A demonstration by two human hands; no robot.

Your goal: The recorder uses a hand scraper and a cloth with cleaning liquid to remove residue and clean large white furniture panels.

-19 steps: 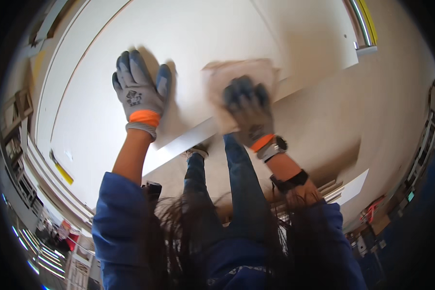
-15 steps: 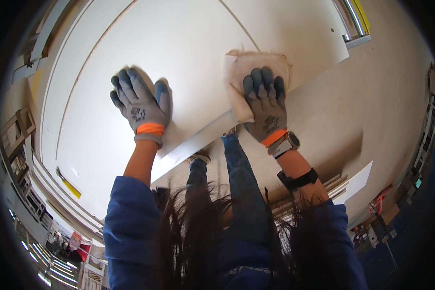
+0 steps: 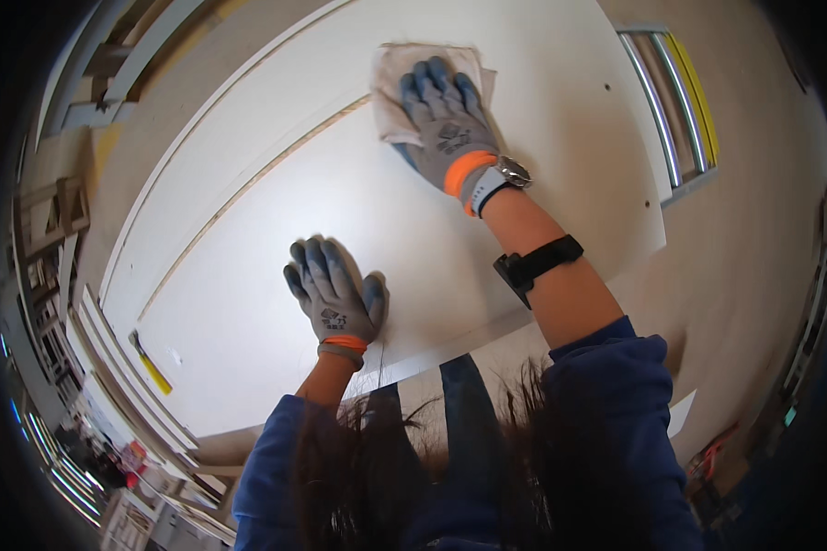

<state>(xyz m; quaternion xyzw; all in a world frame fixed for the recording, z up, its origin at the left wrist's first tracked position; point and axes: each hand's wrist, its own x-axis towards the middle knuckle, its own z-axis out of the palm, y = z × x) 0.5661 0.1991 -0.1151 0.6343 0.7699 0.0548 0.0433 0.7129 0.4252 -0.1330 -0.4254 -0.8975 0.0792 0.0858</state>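
Observation:
A large white panel (image 3: 248, 354) with a long groove lies beneath both my hands. My right hand (image 3: 443, 115), in a grey glove with blue-dipped fingers, presses a pale cloth (image 3: 392, 108) onto the panel's far part. The cloth is bunched under the fingers and sticks out around them; whatever grip lies beneath the palm is partly hidden. Nearer to me, my left hand (image 3: 334, 292), gloved the same way, rests flat on the panel, fingers stretched and thumb out, holding nothing.
A tool with a yellow handle (image 3: 153, 369) lies at the panel's left edge. On the right stands a frame with metal rollers and a yellow strip (image 3: 696, 101). Wooden frames (image 3: 55, 216) stand at the left. Small holes dot the panel's right side.
My right hand has slid the cloth farther away and to the left across the panel. My left hand now sits nearer and more to the right in the view, which has itself shifted.

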